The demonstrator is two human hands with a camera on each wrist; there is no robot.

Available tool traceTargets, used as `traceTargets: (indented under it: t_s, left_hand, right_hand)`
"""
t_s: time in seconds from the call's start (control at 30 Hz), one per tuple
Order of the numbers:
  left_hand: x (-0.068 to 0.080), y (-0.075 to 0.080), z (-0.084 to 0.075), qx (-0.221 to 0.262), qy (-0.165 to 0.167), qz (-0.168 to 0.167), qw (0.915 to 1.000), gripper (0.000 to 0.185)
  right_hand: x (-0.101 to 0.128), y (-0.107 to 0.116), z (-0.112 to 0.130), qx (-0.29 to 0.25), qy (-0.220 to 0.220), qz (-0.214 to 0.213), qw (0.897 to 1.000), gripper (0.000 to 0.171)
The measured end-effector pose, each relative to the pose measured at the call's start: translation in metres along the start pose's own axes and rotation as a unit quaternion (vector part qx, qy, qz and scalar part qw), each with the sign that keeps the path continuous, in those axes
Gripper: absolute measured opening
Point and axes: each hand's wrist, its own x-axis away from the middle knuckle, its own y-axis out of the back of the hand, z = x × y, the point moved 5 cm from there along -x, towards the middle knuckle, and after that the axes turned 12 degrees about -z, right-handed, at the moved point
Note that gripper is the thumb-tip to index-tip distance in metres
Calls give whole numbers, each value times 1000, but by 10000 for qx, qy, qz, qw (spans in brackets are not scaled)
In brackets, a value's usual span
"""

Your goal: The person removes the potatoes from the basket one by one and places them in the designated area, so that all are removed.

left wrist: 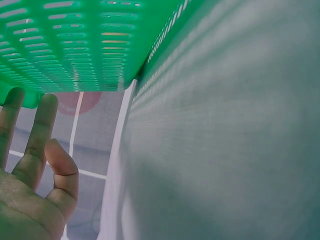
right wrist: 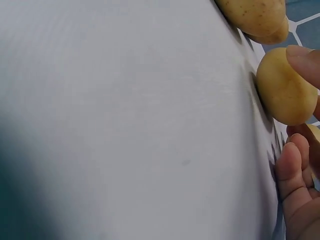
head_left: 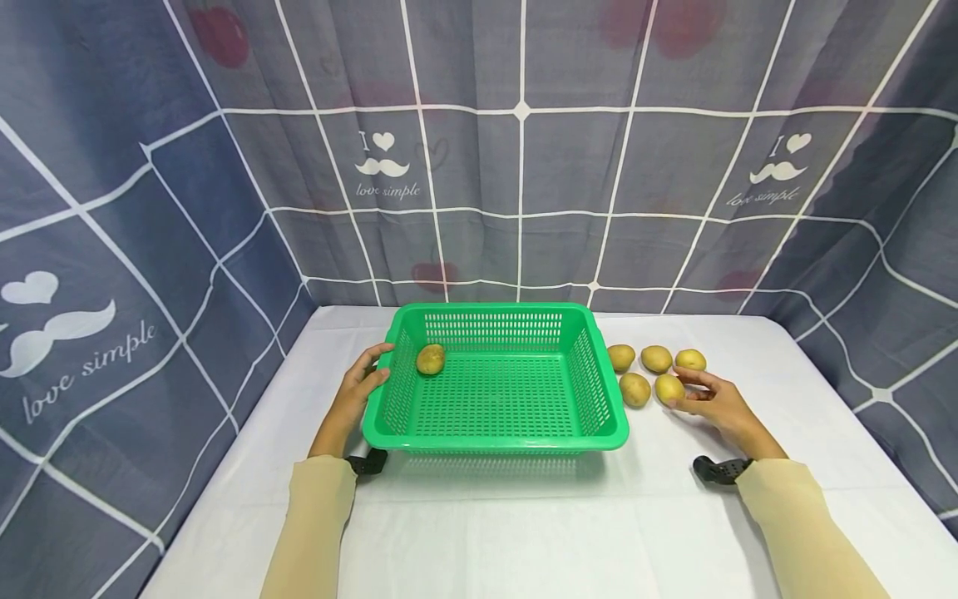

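Note:
A green plastic basket (head_left: 494, 443) with slotted walls stands on the white cloth, and one potato (head_left: 430, 359) lies inside near its left wall. My left hand (head_left: 358, 391) is at the basket's left side, fingertips against the rim; in the left wrist view its fingers (left wrist: 42, 125) are fairly straight and do not wrap round the basket. To the right of the basket, my right hand (head_left: 718, 406) pinches a yellowish potato (head_left: 669, 389) between thumb and fingers. The right wrist view shows the thumb on this potato (right wrist: 285, 87), low over the cloth.
Several more potatoes lie close together beside the basket's right wall, among them a front one (head_left: 634, 389), a back one (head_left: 656, 358) and one behind my right fingers (head_left: 691, 359). A grey checked curtain (head_left: 479, 166) hangs behind the table (head_left: 524, 532) and along both sides.

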Motion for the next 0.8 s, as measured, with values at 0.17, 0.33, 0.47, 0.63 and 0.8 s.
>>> traceTargets:
  t_s: [0.17,0.33,0.47,0.63,0.8]
  left_hand:
    - [0,0,1,-53,110,-72,9999,50]
    - [-1,1,3,-67,157,-131,9998,50]
    - [0,1,3,-46,103,-47,9999,50]
    - [0,1,2,-37,83,-26,10000,51]
    - [-1,1,3,-68,88,-81,9999,50]
  right_hand:
    - [3,5,6,171,212,-38,9996,63]
    - [6,9,14,110,316,25,9994,54]
    - [7,12,23,49,445,87,9990,53]
    - [7,13,38,108,801,55,9967,55]
    - [6,10,53,63,914,216,9956,56]
